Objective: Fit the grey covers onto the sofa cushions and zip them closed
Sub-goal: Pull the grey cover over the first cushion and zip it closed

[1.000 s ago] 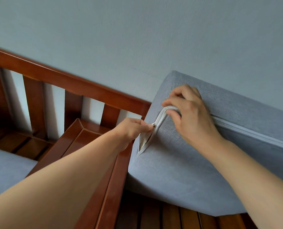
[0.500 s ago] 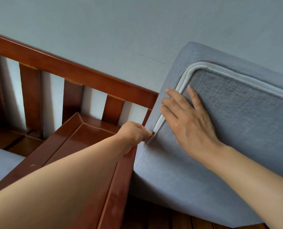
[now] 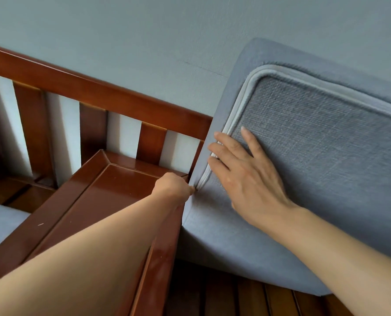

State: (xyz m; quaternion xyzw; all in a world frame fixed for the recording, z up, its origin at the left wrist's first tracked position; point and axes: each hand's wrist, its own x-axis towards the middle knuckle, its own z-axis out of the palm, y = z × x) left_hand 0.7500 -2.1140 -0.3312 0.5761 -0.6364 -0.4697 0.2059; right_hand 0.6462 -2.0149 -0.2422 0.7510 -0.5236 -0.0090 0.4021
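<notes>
1. The sofa cushion (image 3: 315, 179), already inside its grey cover (image 3: 212, 236), stands tilted on the slatted seat (image 3: 235, 299) of the wooden sofa frame (image 3: 98, 92), its upper edge leaning against the wall (image 3: 144, 37).
2. A pale zipper (image 3: 240, 103) runs along the cushion's top, curves round the upper left corner and descends the left side to a small metal zipper pull (image 3: 196, 188).
3. The left hand (image 3: 174, 187) reaches in from the lower left with the forearm stretched over the wooden armrest (image 3: 112, 192); its fingers are curled together and pinch the zipper pull at the low end of the zipper.
4. The right hand (image 3: 247, 176) comes in from the lower right, fingers straight and spread, palm lying flat on the cushion's textured face. Its fingertips (image 3: 217, 135) rest on the zipper just above the pull; it grips nothing.
5. A second grey cushion (image 3: 0, 222) lies on the seat at the far left.
</notes>
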